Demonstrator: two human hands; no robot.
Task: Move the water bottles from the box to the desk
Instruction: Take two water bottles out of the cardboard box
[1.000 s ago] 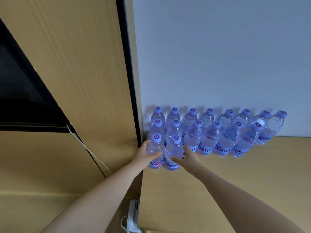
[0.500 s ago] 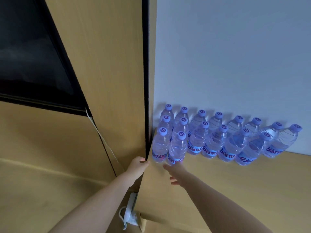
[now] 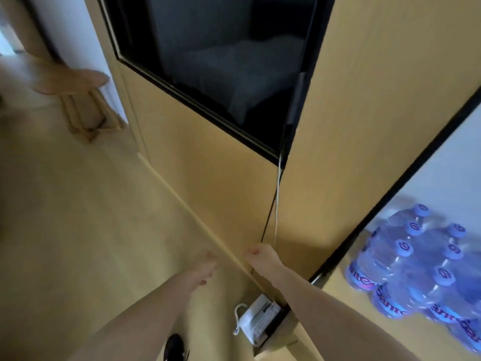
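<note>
Several clear water bottles (image 3: 406,269) with purple caps and purple labels stand packed together on the wooden desk (image 3: 346,316) at the right, against the white wall. My left hand (image 3: 205,264) hangs over the floor at lower centre, fingers loose, holding nothing. My right hand (image 3: 263,256) is in front of the wooden wall panel, left of the desk's corner, fingers loosely curled and empty. Both hands are blurred by motion. No box is in view.
A dark screen (image 3: 221,61) is set into the wooden panel, with a white cable (image 3: 277,204) hanging from it. A white power strip (image 3: 255,321) lies on the floor beside the desk. A wooden stool (image 3: 75,92) stands far left on the wooden floor.
The view has swung left, away from the desk toward the floor. Both hands have let go of the front bottles and pulled back off the desk, now empty.
</note>
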